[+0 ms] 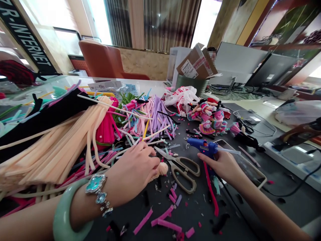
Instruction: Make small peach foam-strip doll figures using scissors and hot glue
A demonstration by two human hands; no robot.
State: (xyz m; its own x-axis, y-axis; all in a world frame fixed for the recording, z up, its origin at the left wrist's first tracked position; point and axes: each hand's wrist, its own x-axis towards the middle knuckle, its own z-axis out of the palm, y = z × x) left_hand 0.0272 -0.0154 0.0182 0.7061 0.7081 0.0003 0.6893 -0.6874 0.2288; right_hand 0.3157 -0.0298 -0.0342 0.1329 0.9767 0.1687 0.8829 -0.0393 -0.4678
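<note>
My right hand [227, 164] is wrapped round the handle of a blue hot glue gun [202, 144]. Its nozzle points left, and a clear glue stick [229, 151] sticks out at the back. My left hand [136, 169] is palm down with bent fingers by the pipe cleaners, its fingertips hidden. A coiled peach pipe-cleaner piece [163, 169] shows beside its thumb; whether the fingers grip it is unclear. Scissors [186, 170] with grey-beige handles lie spread between my hands. A red pipe cleaner [212, 190] lies beneath the glue gun.
Bundles of peach pipe cleaners [57, 147] and lilac pipe cleaners [159, 112] cover the left and middle. Fuzzy pipe-cleaner figures [209, 115] are heaped at the back right. A phone [247, 164] and a white power strip [288, 164] lie at right. Pink offcuts [164, 216] litter the dark mat.
</note>
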